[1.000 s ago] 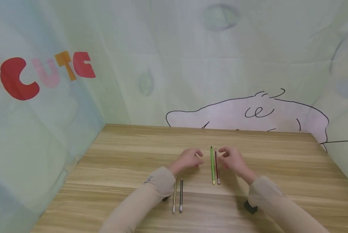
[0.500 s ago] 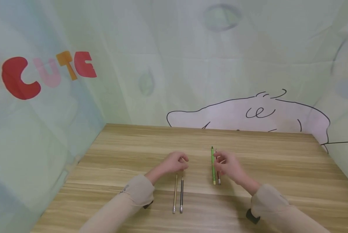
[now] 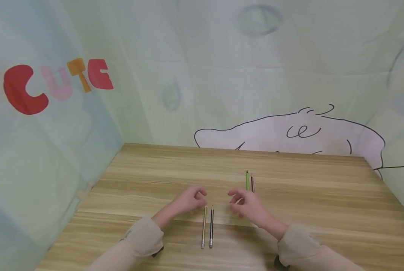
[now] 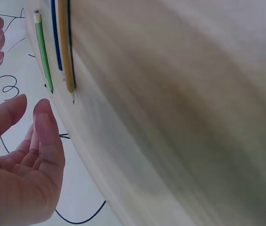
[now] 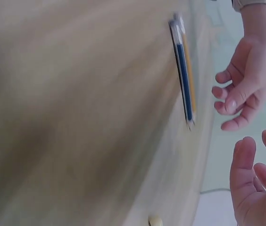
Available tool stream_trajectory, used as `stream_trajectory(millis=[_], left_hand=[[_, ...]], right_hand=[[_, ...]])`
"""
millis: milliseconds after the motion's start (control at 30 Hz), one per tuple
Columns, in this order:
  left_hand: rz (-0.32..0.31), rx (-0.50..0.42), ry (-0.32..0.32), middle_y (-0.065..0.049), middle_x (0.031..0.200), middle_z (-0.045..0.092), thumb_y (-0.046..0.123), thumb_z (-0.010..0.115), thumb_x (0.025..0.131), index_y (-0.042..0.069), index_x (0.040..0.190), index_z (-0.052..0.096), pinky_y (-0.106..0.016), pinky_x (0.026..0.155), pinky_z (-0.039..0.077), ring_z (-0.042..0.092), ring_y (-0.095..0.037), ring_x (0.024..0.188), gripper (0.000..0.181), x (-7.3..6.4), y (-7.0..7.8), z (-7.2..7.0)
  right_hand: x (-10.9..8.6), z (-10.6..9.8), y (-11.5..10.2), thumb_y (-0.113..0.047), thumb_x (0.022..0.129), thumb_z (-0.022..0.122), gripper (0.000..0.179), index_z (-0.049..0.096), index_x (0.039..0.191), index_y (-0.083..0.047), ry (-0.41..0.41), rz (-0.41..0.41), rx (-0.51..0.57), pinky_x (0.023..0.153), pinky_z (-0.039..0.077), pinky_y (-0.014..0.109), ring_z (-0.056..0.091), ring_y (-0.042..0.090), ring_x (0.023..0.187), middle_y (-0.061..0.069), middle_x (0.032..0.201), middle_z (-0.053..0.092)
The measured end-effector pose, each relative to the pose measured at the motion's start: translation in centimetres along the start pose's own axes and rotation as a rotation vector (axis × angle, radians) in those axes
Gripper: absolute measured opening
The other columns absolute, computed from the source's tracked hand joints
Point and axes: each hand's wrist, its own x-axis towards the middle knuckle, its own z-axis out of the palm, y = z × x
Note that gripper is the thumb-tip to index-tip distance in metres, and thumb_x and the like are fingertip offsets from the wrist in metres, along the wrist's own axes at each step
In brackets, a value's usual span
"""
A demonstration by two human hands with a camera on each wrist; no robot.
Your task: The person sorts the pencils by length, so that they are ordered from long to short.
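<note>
Two pencils, one yellow and one dark blue-black, lie side by side on the wooden table with their tips pointing away. My left hand hovers at the left of the yellow pencil's tip, fingers loosely bent and holding nothing. On the other side, my right hand is up and right of the dark pencil, its thumb and fingers apart with nothing between them. Farther back lie a green pencil and a brownish-red pencil, their lower parts hidden behind the right hand in the head view.
The wood-grain table ends at a printed cloth backdrop. Coloured letters and a line-drawn animal are on the cloth.
My left hand has moved left and nearer the body, away from the green pencil. My right hand has come left and nearer, off the brownish-red pencil. The pencils lie as before.
</note>
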Motion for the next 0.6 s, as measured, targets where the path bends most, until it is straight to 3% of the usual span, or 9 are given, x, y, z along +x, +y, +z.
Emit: stream_trajectory(millis=[267,600], left_hand=[[-0.008,0.062,0.056,-0.004,0.073,0.060,0.014,0.067,0.075,-0.002,0.112,0.050,-0.024,0.050,0.046,0.054,-0.012,0.058,0.043,-1.6,-0.8,0.7],[-0.023,0.175,0.080,0.003,0.064,0.055,0.020,0.071,0.071,0.002,0.114,0.049,-0.022,0.047,0.041,0.048,-0.008,0.053,0.051,-3.1,-1.0,2.2]], right_hand=[[-0.1,2.2,0.1,-0.008,0.078,0.062,0.038,0.048,0.110,0.005,-0.082,-0.008,0.039,0.048,0.049,0.029,0.054,0.015,0.062,0.010,0.083,0.057],[0.5,3.9,1.1,-0.009,0.074,0.066,0.040,0.049,0.106,0.006,-0.081,0.000,-0.026,0.044,0.047,0.024,0.051,0.013,0.051,0.007,0.075,0.057]])
